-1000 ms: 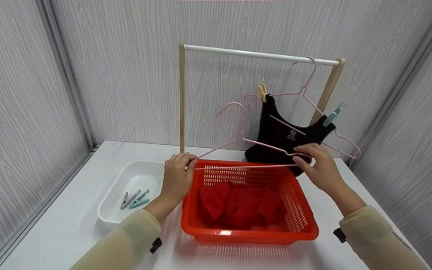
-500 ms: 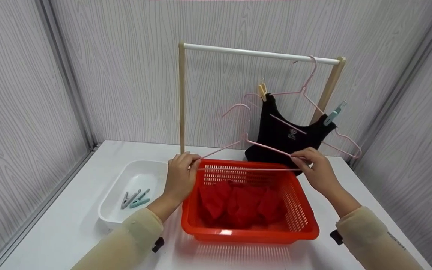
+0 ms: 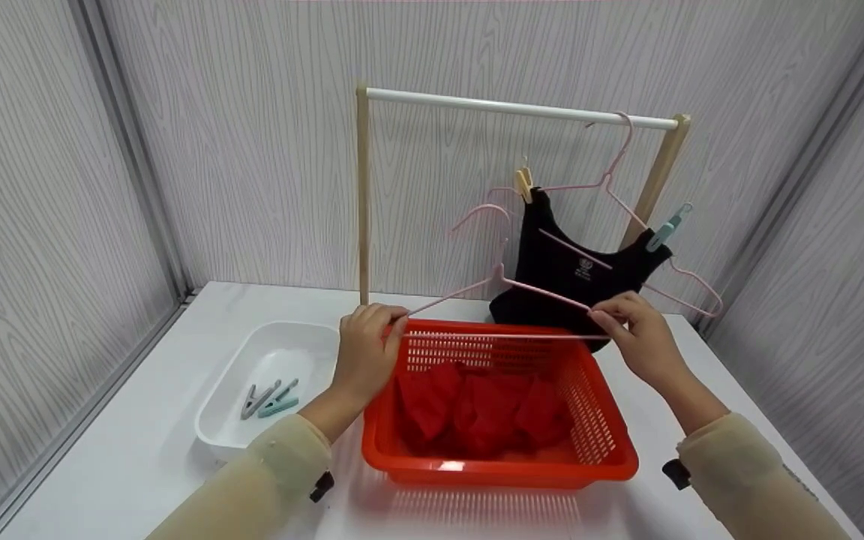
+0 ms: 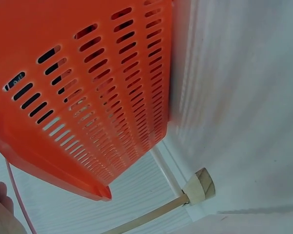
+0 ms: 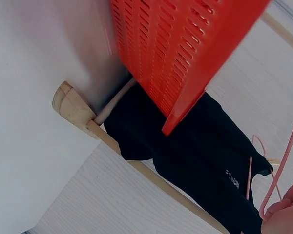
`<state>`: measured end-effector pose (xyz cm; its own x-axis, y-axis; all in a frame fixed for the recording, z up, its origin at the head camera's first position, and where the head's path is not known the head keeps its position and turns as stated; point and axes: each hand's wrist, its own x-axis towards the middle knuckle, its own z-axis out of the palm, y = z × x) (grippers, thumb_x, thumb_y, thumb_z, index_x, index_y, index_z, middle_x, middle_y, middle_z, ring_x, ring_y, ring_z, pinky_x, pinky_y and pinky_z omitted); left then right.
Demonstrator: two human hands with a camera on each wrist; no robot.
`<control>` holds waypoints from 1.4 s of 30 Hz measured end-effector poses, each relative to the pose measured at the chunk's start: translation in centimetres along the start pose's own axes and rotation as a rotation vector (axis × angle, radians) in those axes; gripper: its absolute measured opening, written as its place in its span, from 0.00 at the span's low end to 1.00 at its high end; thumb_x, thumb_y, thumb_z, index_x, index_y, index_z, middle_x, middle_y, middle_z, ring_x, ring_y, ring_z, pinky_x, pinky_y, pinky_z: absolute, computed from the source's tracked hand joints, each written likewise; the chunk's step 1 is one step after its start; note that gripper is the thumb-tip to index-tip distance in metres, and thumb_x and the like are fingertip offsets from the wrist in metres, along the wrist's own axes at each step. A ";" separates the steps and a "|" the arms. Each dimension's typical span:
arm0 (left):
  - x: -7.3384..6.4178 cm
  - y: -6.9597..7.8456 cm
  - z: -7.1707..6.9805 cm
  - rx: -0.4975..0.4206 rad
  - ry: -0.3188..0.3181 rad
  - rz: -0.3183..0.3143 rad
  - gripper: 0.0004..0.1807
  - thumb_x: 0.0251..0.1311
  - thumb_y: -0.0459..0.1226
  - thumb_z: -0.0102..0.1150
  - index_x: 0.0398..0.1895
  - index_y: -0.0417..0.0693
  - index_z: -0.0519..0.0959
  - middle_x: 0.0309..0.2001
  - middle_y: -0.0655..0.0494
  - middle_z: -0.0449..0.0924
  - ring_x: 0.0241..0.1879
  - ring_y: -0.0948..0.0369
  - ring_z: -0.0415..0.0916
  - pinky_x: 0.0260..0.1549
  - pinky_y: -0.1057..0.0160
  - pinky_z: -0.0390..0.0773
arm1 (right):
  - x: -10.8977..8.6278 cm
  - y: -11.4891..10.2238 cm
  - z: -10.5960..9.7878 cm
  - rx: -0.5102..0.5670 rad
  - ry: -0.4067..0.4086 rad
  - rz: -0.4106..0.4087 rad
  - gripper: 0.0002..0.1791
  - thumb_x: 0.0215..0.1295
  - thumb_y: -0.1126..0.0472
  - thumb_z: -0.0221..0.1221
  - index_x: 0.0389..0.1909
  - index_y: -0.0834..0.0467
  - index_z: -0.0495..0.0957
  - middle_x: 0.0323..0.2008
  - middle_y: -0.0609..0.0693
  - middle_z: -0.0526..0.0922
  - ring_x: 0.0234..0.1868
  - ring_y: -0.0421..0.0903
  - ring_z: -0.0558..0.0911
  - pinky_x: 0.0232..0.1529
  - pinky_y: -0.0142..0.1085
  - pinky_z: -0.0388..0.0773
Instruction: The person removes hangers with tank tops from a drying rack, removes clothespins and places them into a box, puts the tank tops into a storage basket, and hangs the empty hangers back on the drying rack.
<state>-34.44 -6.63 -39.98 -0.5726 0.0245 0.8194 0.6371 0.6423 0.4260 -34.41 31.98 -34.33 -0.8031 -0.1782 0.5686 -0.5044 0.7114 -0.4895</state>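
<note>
Hovering over the red basket (image 3: 507,470), 1 pink hanger (image 3: 499,275) is pinched at its 2 sides by the left hand (image 3: 367,349) and the right hand (image 3: 643,337), while a black top (image 3: 548,270) is hung behind.

The head camera looks forward and down from above, far enough back to take in the table (image 3: 154,390), the basket (image 3: 499,471) and the rack (image 3: 363,195). The left wrist camera sits low and close beside the basket's left wall, facing the back, tipped so the table fills the right side. The right wrist camera, close by the right wall, tips the opposite way. All three views share the basket, rack, table and hanger (image 3: 499,274).
</note>
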 end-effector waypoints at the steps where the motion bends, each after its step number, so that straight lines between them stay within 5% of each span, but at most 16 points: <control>1: 0.1 0.1 0.0 0.005 0.003 -0.002 0.05 0.67 0.36 0.62 0.42 0.46 0.84 0.40 0.55 0.85 0.44 0.54 0.78 0.45 0.50 0.71 | 0.0 0.0 -0.1 0.001 0.002 0.002 0.09 0.72 0.59 0.59 0.41 0.60 0.85 0.39 0.49 0.79 0.37 0.41 0.74 0.34 0.28 0.70; 8: 0.4 0.5 -0.5 0.042 0.049 0.003 0.11 0.65 0.36 0.64 0.49 0.47 0.82 0.49 0.53 0.82 0.53 0.52 0.74 0.53 0.47 0.66 | 0.1 0.0 -0.4 -0.001 0.014 0.016 0.10 0.73 0.58 0.59 0.40 0.60 0.84 0.38 0.50 0.78 0.37 0.42 0.72 0.36 0.27 0.69; 15: -0.1 0.4 -0.8 0.064 0.064 0.007 0.08 0.62 0.34 0.66 0.43 0.47 0.82 0.46 0.51 0.80 0.50 0.52 0.74 0.47 0.50 0.69 | 0.2 -0.1 -0.6 -0.005 0.049 0.029 0.09 0.72 0.60 0.59 0.39 0.62 0.84 0.37 0.51 0.78 0.39 0.41 0.73 0.40 0.26 0.68; 20: -1.4 0.0 -0.5 0.114 -0.037 -0.057 0.07 0.60 0.32 0.66 0.41 0.46 0.83 0.45 0.50 0.79 0.47 0.51 0.75 0.45 0.51 0.74 | 0.1 -0.1 -0.7 -0.003 0.054 0.031 0.09 0.72 0.60 0.59 0.39 0.62 0.84 0.37 0.51 0.78 0.39 0.41 0.72 0.40 0.26 0.68; 26: -3.0 -0.3 -0.3 0.159 -0.190 -0.200 0.10 0.59 0.32 0.66 0.44 0.42 0.85 0.48 0.49 0.80 0.51 0.50 0.76 0.54 0.52 0.78 | -0.1 0.3 -0.6 -0.012 0.049 0.024 0.10 0.72 0.59 0.59 0.39 0.62 0.84 0.37 0.51 0.78 0.37 0.42 0.71 0.38 0.28 0.68; 33: -3.4 -0.1 -0.1 0.247 -0.368 -0.321 0.11 0.60 0.34 0.62 0.43 0.38 0.85 0.50 0.46 0.82 0.50 0.49 0.79 0.54 0.51 0.79 | 0.0 0.3 -0.6 -0.027 0.076 0.026 0.10 0.72 0.59 0.60 0.39 0.63 0.84 0.35 0.51 0.77 0.36 0.43 0.71 0.38 0.28 0.67; 42: -3.4 0.1 0.0 0.265 -0.403 -0.368 0.13 0.57 0.30 0.59 0.44 0.35 0.85 0.53 0.46 0.82 0.53 0.48 0.80 0.56 0.50 0.77 | 0.4 -0.2 -0.7 -0.020 0.111 0.088 0.11 0.72 0.59 0.59 0.40 0.64 0.84 0.37 0.54 0.77 0.38 0.45 0.72 0.40 0.30 0.68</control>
<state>-32.47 -6.63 -42.70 -0.9144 0.0194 0.4043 0.2395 0.8312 0.5018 -34.45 32.21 -33.56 -0.8035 -0.0393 0.5940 -0.4261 0.7348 -0.5278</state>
